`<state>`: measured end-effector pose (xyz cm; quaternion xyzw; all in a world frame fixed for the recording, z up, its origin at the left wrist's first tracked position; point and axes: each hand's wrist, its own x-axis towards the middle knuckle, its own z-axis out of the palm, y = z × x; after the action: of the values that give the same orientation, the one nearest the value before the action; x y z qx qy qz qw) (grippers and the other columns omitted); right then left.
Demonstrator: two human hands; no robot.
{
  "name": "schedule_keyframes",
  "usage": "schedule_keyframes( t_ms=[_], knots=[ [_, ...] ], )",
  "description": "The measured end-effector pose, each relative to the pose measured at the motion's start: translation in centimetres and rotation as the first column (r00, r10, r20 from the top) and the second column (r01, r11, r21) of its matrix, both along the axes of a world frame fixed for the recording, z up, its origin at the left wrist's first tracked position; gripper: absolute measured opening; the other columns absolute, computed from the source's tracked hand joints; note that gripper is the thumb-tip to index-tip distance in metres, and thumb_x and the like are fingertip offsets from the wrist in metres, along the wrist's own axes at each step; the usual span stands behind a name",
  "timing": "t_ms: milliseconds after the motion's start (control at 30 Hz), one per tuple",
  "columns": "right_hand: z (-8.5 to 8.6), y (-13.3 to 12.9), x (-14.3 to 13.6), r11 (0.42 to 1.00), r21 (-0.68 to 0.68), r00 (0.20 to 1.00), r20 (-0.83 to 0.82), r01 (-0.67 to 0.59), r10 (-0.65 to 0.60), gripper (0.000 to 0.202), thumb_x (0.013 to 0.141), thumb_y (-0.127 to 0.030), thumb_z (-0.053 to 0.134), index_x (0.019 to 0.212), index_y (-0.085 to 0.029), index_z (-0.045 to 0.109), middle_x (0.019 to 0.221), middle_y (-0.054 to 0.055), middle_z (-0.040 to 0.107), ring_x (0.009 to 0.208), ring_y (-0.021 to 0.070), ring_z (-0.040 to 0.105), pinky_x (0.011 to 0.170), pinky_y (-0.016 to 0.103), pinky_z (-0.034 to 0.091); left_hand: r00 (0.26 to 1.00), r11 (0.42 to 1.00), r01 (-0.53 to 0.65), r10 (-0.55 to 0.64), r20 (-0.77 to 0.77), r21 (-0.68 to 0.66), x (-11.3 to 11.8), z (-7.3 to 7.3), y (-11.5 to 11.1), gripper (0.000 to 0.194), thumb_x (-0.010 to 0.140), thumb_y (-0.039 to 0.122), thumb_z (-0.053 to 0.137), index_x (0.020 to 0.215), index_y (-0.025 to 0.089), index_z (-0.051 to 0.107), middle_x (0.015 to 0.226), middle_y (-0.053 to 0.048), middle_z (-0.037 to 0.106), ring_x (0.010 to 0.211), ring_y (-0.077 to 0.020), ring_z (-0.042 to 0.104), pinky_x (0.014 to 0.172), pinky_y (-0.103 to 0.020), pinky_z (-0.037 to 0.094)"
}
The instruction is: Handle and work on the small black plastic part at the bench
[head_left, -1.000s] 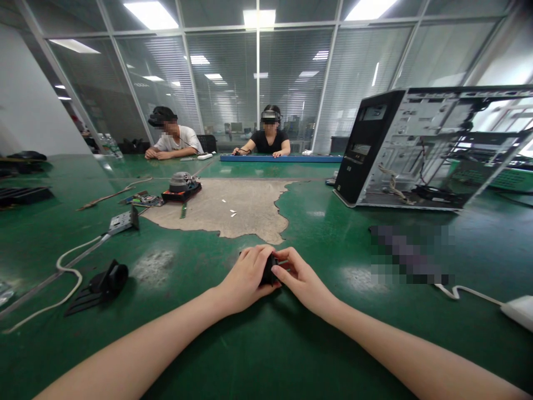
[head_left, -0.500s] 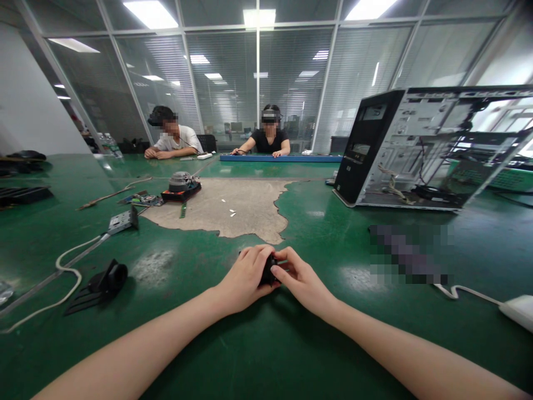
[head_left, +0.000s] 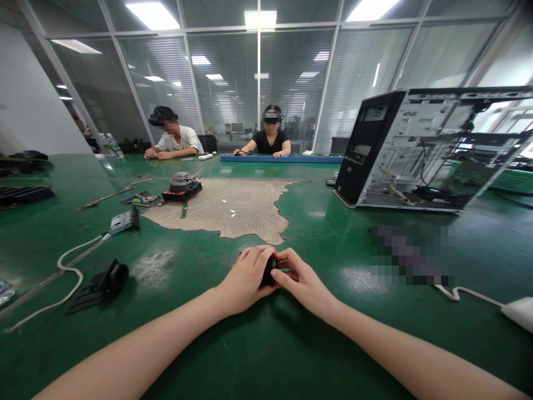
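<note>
A small black object (head_left: 268, 272) is between my hands, low over the green tabletop (head_left: 266, 355); its kind cannot be made out because my fingers cover most of it. My left hand (head_left: 249, 273) wraps over its top and left side, fingers closed around it. From the right, my right hand (head_left: 300, 278) pinches its edge with the thumb and bent fingers. Beyond my hands lies a bare tan patch (head_left: 225, 208) where the table's green covering is torn away.
An opened computer case (head_left: 375, 150) stands at right. At left are a black plastic part (head_left: 104, 283), a metal bracket (head_left: 124, 220), a white cable (head_left: 69, 266), a circuit board (head_left: 144, 199) and a cooler with fan (head_left: 182, 186). Two people (head_left: 270, 136) sit across the table.
Both hands keep nearly the same place and grip on the black object. The right thumb has shifted slightly lower along its edge.
</note>
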<state>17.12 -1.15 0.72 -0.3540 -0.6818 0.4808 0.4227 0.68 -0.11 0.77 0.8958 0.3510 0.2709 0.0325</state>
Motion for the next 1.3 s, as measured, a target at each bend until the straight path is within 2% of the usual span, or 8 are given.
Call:
schedule_keyframes(
  t_ms=[133,267,567,933,1133,1300],
  knots=[
    [-0.29,0.24,-0.01,1.0,-0.018,1.0,-0.01,0.006,-0.006,0.014,0.081,-0.026,0.05,0.094,-0.022,0.047,0.088,0.0,0.052,0.078,0.0129,0.055,0.065,0.026,0.051,1.0,1.0,-0.007,0.007,0.007,-0.009,0.08,0.08,0.0,0.055,0.073,0.025,0.059,0.118,0.018,0.028,0.114,-0.011,0.046,0.106,-0.0249,0.043,0.09,-0.042,0.035],
    [-0.3,0.4,-0.05,0.999,-0.016,0.998,0.038,0.051,-0.051,0.021,0.079,-0.025,0.052,0.1,-0.021,0.047,0.095,0.003,0.054,0.083,0.0152,0.055,0.07,0.03,0.051,1.0,1.0,-0.014,0.014,0.01,-0.012,0.08,0.05,0.03,0.058,0.071,0.024,0.061,0.118,0.018,0.028,0.115,-0.011,0.046,0.106,-0.0249,0.042,0.09,-0.042,0.035],
    [0.06,-0.14,0.07,0.999,0.045,1.0,0.015,0.008,-0.009,0.017,0.078,-0.023,0.054,0.092,-0.022,0.046,0.094,0.001,0.05,0.091,0.0155,0.054,0.07,0.027,0.05,1.0,1.0,-0.017,0.017,-0.006,-0.006,0.08,-0.04,0.04,0.059,0.069,0.018,0.061,0.118,0.017,0.028,0.116,-0.011,0.045,0.108,-0.0251,0.041,0.092,-0.042,0.034],
    [0.06,0.14,-0.08,0.998,-0.019,0.997,0.06,0.053,-0.052,0.022,0.077,-0.023,0.053,0.098,-0.02,0.046,0.096,0.004,0.053,0.084,0.0154,0.055,0.071,0.031,0.05,1.0,1.0,-0.015,0.016,0.022,-0.016,0.11,0.1,0.02,0.056,0.071,0.022,0.061,0.117,0.019,0.029,0.114,-0.011,0.046,0.106,-0.0257,0.044,0.089,-0.044,0.036],
    [0.16,-0.17,0.03,0.99,0.132,0.997,0.062,0.047,-0.056,0.02,0.075,-0.021,0.056,0.094,-0.023,0.048,0.096,0.002,0.05,0.094,0.0168,0.052,0.071,0.028,0.049,1.0,1.0,-0.003,0.003,0.007,-0.004,0.0,-0.02,0.05,0.06,0.07,0.02,0.058,0.12,0.019,0.025,0.116,-0.011,0.045,0.109,-0.0259,0.042,0.091,-0.045,0.034],
    [-0.12,-0.1,0.0,0.994,0.088,0.997,0.044,0.059,-0.063,0.016,0.079,-0.021,0.052,0.093,-0.022,0.046,0.094,0.002,0.05,0.09,0.0156,0.054,0.071,0.029,0.05,1.0,1.0,-0.013,0.013,0.007,-0.005,0.14,0.04,0.07,0.057,0.072,0.021,0.059,0.119,0.017,0.028,0.115,-0.011,0.045,0.107,-0.0251,0.043,0.091,-0.043,0.035]
  ],
)
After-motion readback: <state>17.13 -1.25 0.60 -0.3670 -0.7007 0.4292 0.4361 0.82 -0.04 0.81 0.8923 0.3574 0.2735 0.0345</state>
